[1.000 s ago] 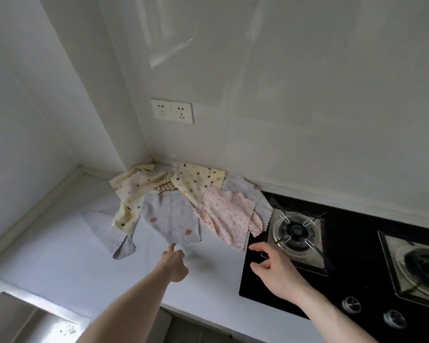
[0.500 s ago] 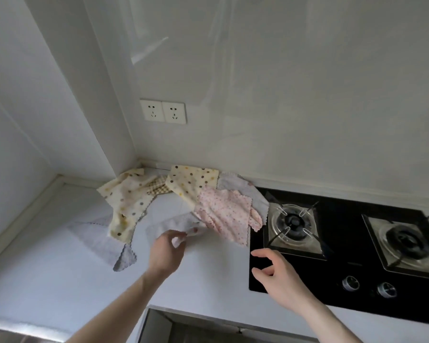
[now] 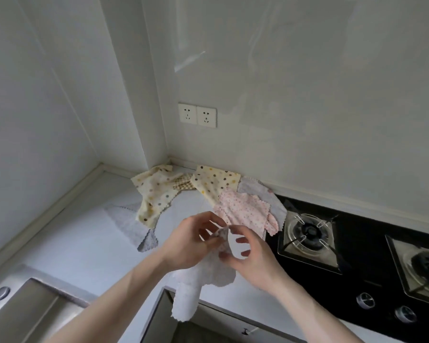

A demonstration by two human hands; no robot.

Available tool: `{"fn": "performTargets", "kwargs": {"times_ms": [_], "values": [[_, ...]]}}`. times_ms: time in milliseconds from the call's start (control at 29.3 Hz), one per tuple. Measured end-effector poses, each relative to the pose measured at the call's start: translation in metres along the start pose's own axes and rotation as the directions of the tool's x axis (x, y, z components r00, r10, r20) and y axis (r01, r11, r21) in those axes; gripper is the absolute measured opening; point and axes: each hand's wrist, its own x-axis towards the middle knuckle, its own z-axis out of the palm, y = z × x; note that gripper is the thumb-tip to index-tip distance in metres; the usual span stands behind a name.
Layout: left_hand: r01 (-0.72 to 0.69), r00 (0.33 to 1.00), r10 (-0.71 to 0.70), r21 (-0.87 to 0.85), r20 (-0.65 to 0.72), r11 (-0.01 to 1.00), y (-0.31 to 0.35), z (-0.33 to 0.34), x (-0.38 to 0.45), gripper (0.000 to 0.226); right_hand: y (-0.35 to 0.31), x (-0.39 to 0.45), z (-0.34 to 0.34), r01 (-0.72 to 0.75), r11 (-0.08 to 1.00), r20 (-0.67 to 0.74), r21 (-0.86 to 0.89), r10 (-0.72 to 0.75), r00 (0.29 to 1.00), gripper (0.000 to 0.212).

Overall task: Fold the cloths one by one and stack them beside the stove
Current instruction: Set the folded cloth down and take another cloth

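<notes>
My left hand and my right hand meet above the counter's front edge, both pinching the top corner of a pale grey cloth that hangs down between them past the edge. Several unfolded cloths lie in the back corner: a pink dotted cloth, a yellow dotted cloth, a cream dotted cloth, a grey cloth at the left and another grey cloth by the wall. The black stove sits to the right.
A steel sink is at the lower left. The white counter runs between sink and stove. Two sockets are on the wall. Stove knobs sit near the front edge, burners behind.
My left hand has lifted the grey cloth off the counter and drawn it toward me. My right hand has moved left from the stove edge and joined it on the cloth.
</notes>
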Motion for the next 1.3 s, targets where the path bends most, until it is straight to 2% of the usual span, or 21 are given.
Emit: {"fn": "performTargets", "kwargs": {"times_ms": [68,137,205,308,342,478,581,683,752,820,957,1094,1162,1196,1264,1299], "values": [[-0.005,0.999,0.004,0.011,0.038,1.000,0.008,0.005,-0.011,0.014,-0.003,-0.005,-0.005,0.057,0.998,-0.011,-0.018,-0.058,0.998,0.088],[-0.008,0.997,0.005,0.031,0.080,0.999,0.016,0.010,-0.022,0.013,-0.007,-0.012,-0.013,0.131,0.989,0.049,-0.063,-0.128,0.991,0.092],[-0.014,0.993,0.006,0.066,0.116,0.998,0.023,0.015,-0.033,0.011,-0.010,-0.019,-0.022,0.180,0.976,0.148,-0.125,-0.161,0.976,0.072],[-0.041,0.994,0.018,0.210,0.111,0.977,0.032,0.028,-0.051,0.016,-0.008,-0.034,-0.035,0.195,0.964,0.216,-0.181,-0.154,0.964,0.017],[-0.038,0.996,0.017,0.259,0.084,0.965,0.035,0.035,-0.058,0.020,-0.006,-0.042,-0.039,0.191,0.964,0.214,-0.185,-0.150,0.965,0.012],[-0.008,1.000,0.014,0.485,-0.010,0.874,0.040,0.061,-0.083,0.025,0.006,-0.074,-0.057,0.165,0.982,0.230,-0.086,-0.141,0.963,0.020],[0.080,0.997,-0.069,0.523,-0.040,0.849,0.034,0.083,-0.100,0.022,0.014,-0.095,-0.069,0.126,0.992,0.266,-0.026,-0.114,0.957,0.022],[0.094,0.994,-0.045,0.585,-0.097,0.806,0.027,0.104,-0.117,0.018,0.021,-0.112,-0.080,0.135,0.991,0.260,-0.019,-0.126,0.957,0.017],[0.076,0.990,0.007,0.579,-0.139,0.812,0.025,0.113,-0.128,0.017,0.027,-0.123,-0.088,0.113,0.994,0.256,-0.001,-0.110,0.960,0.018],[0.062,0.986,0.025,0.496,-0.166,0.866,0.032,0.118,-0.136,0.017,0.031,-0.133,-0.096,0.108,0.994,0.253,0.017,-0.109,0.961,0.019],[0.018,0.988,0.035,0.344,-0.148,0.939,0.071,0.117,-0.142,0.017,0.035,-0.144,-0.105,0.155,0.987,0.257,0.052,-0.163,0.953,0.022],[-0.061,0.988,0.114,0.412,-0.104,0.909,0.098,0.112,-0.140,0.015,0.030,-0.148,-0.108,0.158,0.978,0.264,0.138,-0.190,0.946,0.028],[-0.086,0.987,0.137,0.456,-0.079,0.886,0.104,0.107,-0.139,0.014,0.030,-0.148,-0.108,0.135,0.976,0.304,0.172,-0.183,0.935,0.039],[-0.099,0.987,0.148,0.472,-0.068,0.876,0.105,0.104,-0.139,0.013,0.028,-0.147,-0.107,0.138,0.978,0.310,0.156,-0.181,0.933,0.040],[-0.121,0.983,0.176,0.528,-0.055,0.840,0.101,0.094,-0.138,0.010,0.028,-0.144,-0.108,0.204,0.979,0.277,0.009,-0.198,0.940,0.024],[-0.123,0.982,0.183,0.571,-0.050,0.812,0.095,0.088,-0.137,0.010,0.029,-0.142,-0.108,0.230,0.971,0.264,-0.070,-0.204,0.943,0.027]]}}
